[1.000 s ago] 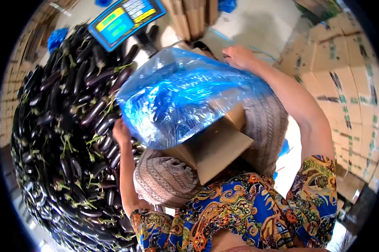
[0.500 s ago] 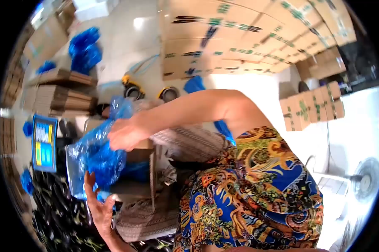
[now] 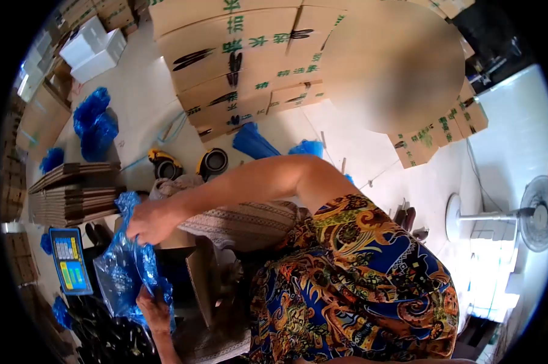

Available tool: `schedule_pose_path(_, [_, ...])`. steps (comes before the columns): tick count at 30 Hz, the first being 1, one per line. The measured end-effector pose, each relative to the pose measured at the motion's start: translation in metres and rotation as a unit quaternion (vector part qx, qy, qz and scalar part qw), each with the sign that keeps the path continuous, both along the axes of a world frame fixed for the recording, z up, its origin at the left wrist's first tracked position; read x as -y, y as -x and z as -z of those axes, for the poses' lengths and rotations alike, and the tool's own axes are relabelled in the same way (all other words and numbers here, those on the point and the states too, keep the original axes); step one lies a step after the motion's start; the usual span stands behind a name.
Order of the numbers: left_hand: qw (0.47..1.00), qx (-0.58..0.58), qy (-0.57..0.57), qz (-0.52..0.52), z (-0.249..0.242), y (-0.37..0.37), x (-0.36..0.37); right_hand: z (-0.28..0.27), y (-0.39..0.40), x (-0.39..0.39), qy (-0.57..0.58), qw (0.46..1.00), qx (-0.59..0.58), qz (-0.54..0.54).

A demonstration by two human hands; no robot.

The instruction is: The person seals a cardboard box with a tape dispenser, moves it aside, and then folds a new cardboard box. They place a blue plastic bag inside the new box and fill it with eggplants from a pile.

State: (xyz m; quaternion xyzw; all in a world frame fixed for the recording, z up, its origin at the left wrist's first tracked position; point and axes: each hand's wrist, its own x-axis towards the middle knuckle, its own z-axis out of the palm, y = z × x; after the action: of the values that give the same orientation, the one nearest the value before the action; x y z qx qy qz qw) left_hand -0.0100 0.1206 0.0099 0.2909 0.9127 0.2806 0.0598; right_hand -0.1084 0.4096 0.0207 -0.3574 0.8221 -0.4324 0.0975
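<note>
A translucent blue plastic bag (image 3: 117,276) is spread over an open cardboard box (image 3: 202,276), with its upper part bunched. My right hand (image 3: 152,221) is closed on the bunched upper edge of the bag. Lower down, my left hand (image 3: 155,309) is at the bag's near side, with its fingers curled against the plastic and partly covered by it. One flap of the box stands up on the side toward my body. What lies inside the box is hidden by the bag and shadow.
A blue scale panel (image 3: 70,261) stands left of the bag, above a heap of dark eggplants (image 3: 113,333). Flattened cartons (image 3: 73,194) are stacked beyond it. Two yellow-and-black tape rolls (image 3: 213,162) lie on the floor. Printed cartons (image 3: 243,67) form a wall behind; a fan (image 3: 536,212) stands right.
My left hand has gone from spread fingers beside the bag to curled fingers against it. My right hand still grips the bag, now lower and further left. The view has also shifted.
</note>
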Motion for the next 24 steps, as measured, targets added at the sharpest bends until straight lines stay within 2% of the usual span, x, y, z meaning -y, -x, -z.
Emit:
schedule_pose_path(2, [0.999,0.006,0.035,-0.013,-0.042,-0.007,-0.029,-0.018,-0.014,-0.018,0.04,0.999,0.035,-0.01])
schedule_pose_path(3, [0.997,0.034,0.072,0.012,-0.067,-0.011,-0.045,-0.004,-0.012,-0.013,0.097,0.995,0.011,-0.037])
schedule_pose_path(4, [0.998,-0.028,0.05,0.025,-0.064,-0.024,-0.037,-0.009,-0.016,-0.015,0.092,0.992,0.032,-0.077])
schedule_pose_path(6, [0.998,0.0,0.061,0.008,-0.073,-0.042,-0.039,-0.028,-0.026,-0.024,0.084,0.982,0.075,-0.15])
schedule_pose_path(8, [0.992,0.003,0.116,0.043,-0.07,-0.077,0.001,-0.034,-0.039,-0.026,0.089,0.966,0.101,-0.22])
schedule_pose_path(9, [0.997,-0.003,0.066,0.044,-0.067,-0.082,0.003,-0.027,-0.044,-0.025,0.065,0.964,0.056,-0.252])
schedule_pose_path(10, [0.999,-0.007,0.02,0.04,-0.084,-0.084,-0.023,-0.026,-0.047,-0.029,0.01,0.945,0.082,-0.316])
schedule_pose_path(11, [0.999,0.05,0.017,-0.005,-0.104,-0.089,-0.047,-0.021,-0.053,-0.033,-0.036,0.94,0.02,-0.339])
schedule_pose_path(12, [0.999,0.047,-0.003,0.018,-0.091,-0.094,-0.045,-0.009,-0.058,-0.035,-0.076,0.926,-0.045,-0.366])
schedule_pose_path(13, [0.998,0.046,-0.013,0.029,-0.078,-0.105,-0.036,0.048,-0.065,-0.035,0.222,0.903,-0.162,-0.329])
schedule_pose_path(14, [0.995,0.068,0.067,-0.003,-0.086,-0.113,-0.047,0.047,-0.078,-0.046,0.147,0.928,-0.192,-0.285])
schedule_pose_path(15, [0.989,0.108,0.088,-0.041,-0.087,-0.121,-0.054,0.028,-0.087,-0.056,0.074,0.952,-0.144,-0.26])
schedule_pose_path(16, [0.997,0.037,0.048,-0.038,-0.067,-0.13,-0.048,0.032,-0.088,-0.053,0.1,0.949,-0.124,-0.272])
schedule_pose_path(17, [0.998,0.031,0.03,-0.04,-0.055,-0.136,-0.043,0.034,-0.091,-0.047,0.069,0.957,-0.075,-0.272])
schedule_pose_path(18, [0.996,0.059,0.049,-0.035,-0.053,-0.137,-0.038,-0.012,-0.083,-0.034,-0.202,0.925,0.031,-0.321])
schedule_pose_path(20, [0.991,0.062,0.119,-0.019,-0.043,-0.141,-0.023,-0.006,-0.078,-0.009,-0.257,0.911,0.037,-0.321])
schedule_pose_path(21, [0.986,0.03,0.162,-0.031,-0.028,-0.156,-0.032,-0.012,-0.086,-0.007,-0.374,0.869,0.068,-0.315])
schedule_pose_path(24, [0.968,0.108,0.219,-0.06,0.004,-0.169,-0.031,0.033,-0.092,-0.006,-0.361,0.892,-0.047,-0.268])
